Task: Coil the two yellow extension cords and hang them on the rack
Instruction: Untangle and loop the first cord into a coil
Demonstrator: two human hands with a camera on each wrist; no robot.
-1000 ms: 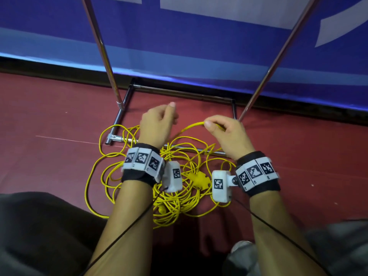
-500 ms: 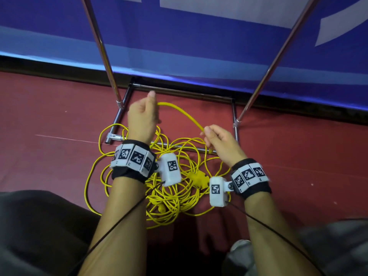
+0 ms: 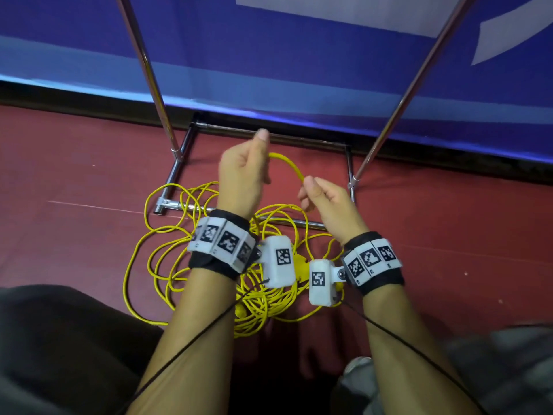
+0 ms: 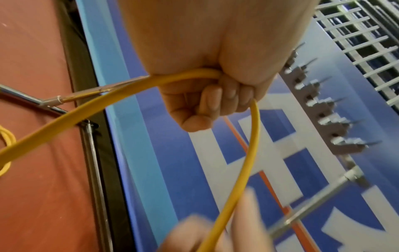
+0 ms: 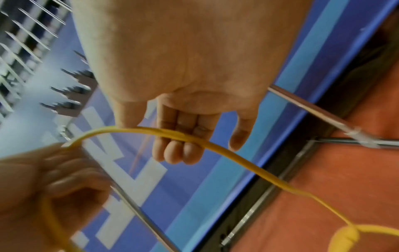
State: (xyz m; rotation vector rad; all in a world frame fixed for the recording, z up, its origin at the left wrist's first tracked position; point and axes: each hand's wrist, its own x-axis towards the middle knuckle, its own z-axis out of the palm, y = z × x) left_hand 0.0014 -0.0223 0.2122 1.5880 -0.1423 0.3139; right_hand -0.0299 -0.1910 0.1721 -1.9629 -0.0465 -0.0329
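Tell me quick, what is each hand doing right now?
Left hand: closed in a fist around the yellow cord.
Right hand: thumb and fingers lightly pinch the same cord; little finger sticks out free.

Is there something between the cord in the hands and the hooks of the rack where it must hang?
Nothing visible blocks it. The left hand grips the yellow cord, and the rack hooks show beyond it with only open space between.
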